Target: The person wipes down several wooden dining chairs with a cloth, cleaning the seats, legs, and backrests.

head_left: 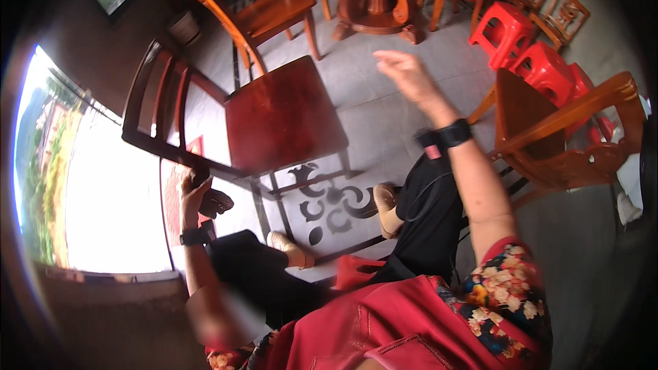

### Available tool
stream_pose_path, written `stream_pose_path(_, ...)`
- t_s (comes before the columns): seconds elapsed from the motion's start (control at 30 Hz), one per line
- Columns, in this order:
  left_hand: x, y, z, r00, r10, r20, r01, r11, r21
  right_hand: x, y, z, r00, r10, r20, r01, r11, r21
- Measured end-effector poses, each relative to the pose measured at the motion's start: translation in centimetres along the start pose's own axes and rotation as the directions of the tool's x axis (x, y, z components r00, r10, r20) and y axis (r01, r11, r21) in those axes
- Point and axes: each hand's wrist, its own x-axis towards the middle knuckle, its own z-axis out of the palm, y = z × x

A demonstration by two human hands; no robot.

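Note:
A dark red-brown wooden chair (284, 120) stands in front of me, its slatted back on the left. My left hand (190, 195) is closed beside the lower post of that back, with a dark brown, crumpled-looking thing (218, 202) at its fingers. Whether this is a cloth I cannot make out, and the hand partly hides where it meets the post. Raised over the floor to the right of the chair seat, my right hand (406, 77) has its fingers stretched forward and nothing visible in them. Both wrists wear black bands.
A lighter wooden chair (274, 14) stands behind the dark one, near a carved pedestal table (377, 0). Red plastic stools (504, 31) and a wooden armchair (531, 120) are on the right. Bright daylight enters at the left. The grey floor (377, 113) carries a dark pattern.

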Motion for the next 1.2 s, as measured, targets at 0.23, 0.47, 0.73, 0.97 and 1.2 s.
stream_pose_path(0.23,-3.6,4.2,0.2,0.994,0.092,-0.055,-0.093,0.996,-0.009,-3.5,-9.8,-13.5,0.994,0.02,-0.111,-0.038,0.986,-0.164)
stream_pose_path(0.47,3.2,0.7,-0.9,0.962,0.046,-0.267,-0.023,0.996,0.089,-9.2,-7.3,-14.6,0.974,0.131,-0.185,-0.145,0.987,-0.065)
stream_pose_path(0.73,11.1,-7.9,-6.2,0.963,0.1,-0.249,-0.081,0.993,0.089,-14.6,-2.4,-14.4,0.961,0.273,-0.033,-0.273,0.962,0.021)
stream_pose_path(0.97,12.8,-7.8,-6.9,0.926,0.111,-0.36,-0.034,0.976,0.215,-16.9,-0.1,-14.1,0.96,0.274,-0.059,-0.269,0.96,0.081)
stream_pose_path(1.2,2.3,-1.1,3.2,0.985,0.122,-0.126,-0.08,0.952,0.296,-23.2,1.5,-15.6,0.917,0.394,-0.064,-0.388,0.918,0.087)
